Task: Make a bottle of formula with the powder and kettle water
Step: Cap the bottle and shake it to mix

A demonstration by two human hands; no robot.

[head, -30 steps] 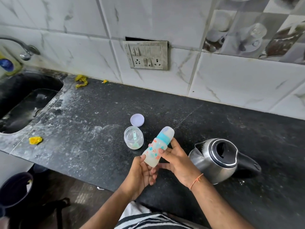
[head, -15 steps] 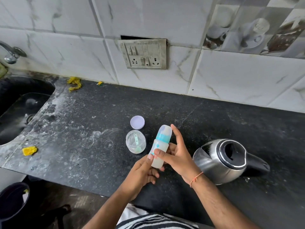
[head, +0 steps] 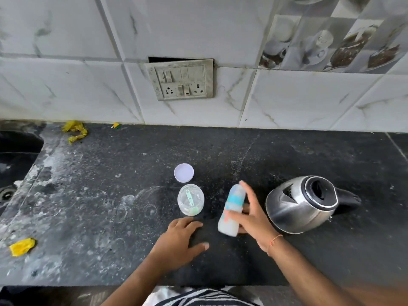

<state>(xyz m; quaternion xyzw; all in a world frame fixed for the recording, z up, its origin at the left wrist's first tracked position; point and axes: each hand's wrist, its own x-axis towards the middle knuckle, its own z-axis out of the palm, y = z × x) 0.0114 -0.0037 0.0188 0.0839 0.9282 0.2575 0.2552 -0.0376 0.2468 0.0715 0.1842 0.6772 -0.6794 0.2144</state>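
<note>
- Step in hand, as judged: mixing. Capped bottle [head: 231, 208] holds cloudy liquid; blurred, tilted, likely mid-shake.
- Right hand [head: 251, 217] grasps the bottle: thumb across its front, fingers [head: 248, 195] up its far side. Bottle base is near the counter's [head: 110, 217] front edge; touching or not, cannot tell.
- Left hand [head: 178, 237] rests flat on the counter, fingers relaxed, holding nothing, apart from the bottle.
- Powder jar [head: 191, 203] stands open, scoop inside; lid [head: 184, 172] lies behind it. Kettle [head: 302, 204] is just right of the bottle.
- Next, likely: check for lumps, set the bottle upright, close the jar.
</note>
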